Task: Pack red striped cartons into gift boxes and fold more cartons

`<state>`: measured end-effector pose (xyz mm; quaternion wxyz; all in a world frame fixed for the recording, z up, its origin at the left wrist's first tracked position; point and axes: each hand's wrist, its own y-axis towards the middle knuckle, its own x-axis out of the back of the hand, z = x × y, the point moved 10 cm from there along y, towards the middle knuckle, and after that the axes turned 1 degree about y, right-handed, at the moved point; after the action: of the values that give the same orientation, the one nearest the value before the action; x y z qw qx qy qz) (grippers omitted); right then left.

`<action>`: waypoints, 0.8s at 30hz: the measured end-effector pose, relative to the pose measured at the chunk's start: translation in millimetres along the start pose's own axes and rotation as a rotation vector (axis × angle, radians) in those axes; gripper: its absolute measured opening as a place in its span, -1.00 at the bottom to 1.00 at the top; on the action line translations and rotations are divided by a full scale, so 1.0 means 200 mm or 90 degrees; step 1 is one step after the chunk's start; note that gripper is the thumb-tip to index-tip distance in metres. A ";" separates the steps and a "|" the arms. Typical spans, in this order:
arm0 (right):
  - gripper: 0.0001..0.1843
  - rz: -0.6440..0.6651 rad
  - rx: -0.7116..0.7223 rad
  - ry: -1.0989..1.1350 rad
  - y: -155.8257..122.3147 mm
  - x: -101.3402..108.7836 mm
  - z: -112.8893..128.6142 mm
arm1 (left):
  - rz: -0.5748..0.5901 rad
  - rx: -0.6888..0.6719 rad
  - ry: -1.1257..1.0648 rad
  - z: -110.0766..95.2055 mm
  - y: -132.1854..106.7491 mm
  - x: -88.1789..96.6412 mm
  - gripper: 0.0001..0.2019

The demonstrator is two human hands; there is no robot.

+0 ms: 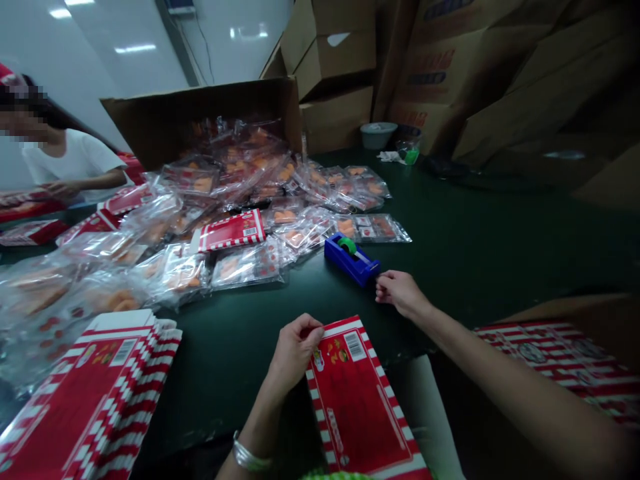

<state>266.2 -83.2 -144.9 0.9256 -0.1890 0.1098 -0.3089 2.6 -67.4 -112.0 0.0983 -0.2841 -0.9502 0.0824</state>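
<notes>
At the lower middle lies a flat red box [357, 400] with white-striped edges, a barcode and food pictures. My left hand [295, 350] is closed on its upper left corner, thumb near the top edge. A blue tape dispenser [353, 261] with a green roll [347, 245] sits on the dark green table. My right hand [400, 292] is at the dispenser's near right end, fingers pinched together; whatever is between them is too small to make out. A stack of the same red boxes [75, 400] lies at the lower left.
Clear bags of orange items [240, 173] pile up before an open carton [200, 113]. Another red box [230, 231] rests on them. Cartons [430, 73] line the back right; a grey tub [379, 135] stands there. A co-worker [75, 157] is at far left. Striped packages [555, 353] fill a carton at right.
</notes>
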 end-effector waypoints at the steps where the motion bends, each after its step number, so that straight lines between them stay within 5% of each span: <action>1: -0.76 0.005 0.003 0.010 -0.04 -0.01 0.03 | -0.016 -0.008 -0.009 -0.04 -0.01 0.01 -0.76; 5: -0.73 0.100 0.070 0.100 -0.38 -0.12 0.20 | -0.072 -0.139 0.127 -0.33 -0.08 0.02 -0.81; 8: -0.65 0.285 0.062 0.150 -0.69 -0.28 0.22 | -0.075 -0.297 0.357 -0.50 -0.19 -0.11 -0.80; 10: -0.64 0.347 -0.003 0.164 -0.82 -0.32 0.14 | -0.061 -0.351 0.441 -0.50 -0.24 -0.21 -0.78; 14: -0.64 0.312 -0.045 0.186 -0.84 -0.21 0.00 | -0.029 -0.357 0.493 -0.41 -0.28 -0.34 -0.79; 19: -0.75 0.268 -0.184 0.293 -0.92 -0.14 -0.18 | -0.031 -0.318 0.512 -0.36 -0.28 -0.36 -0.81; 24: -0.67 0.282 -0.254 0.358 -0.97 -0.18 -0.23 | 0.008 -0.336 0.493 -0.33 -0.29 -0.36 -0.75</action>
<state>120.0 -217.6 -102.0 0.8490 -0.2447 0.4540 -0.1147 47.0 -149.3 -45.0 0.3694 -0.3147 -0.8305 -0.2735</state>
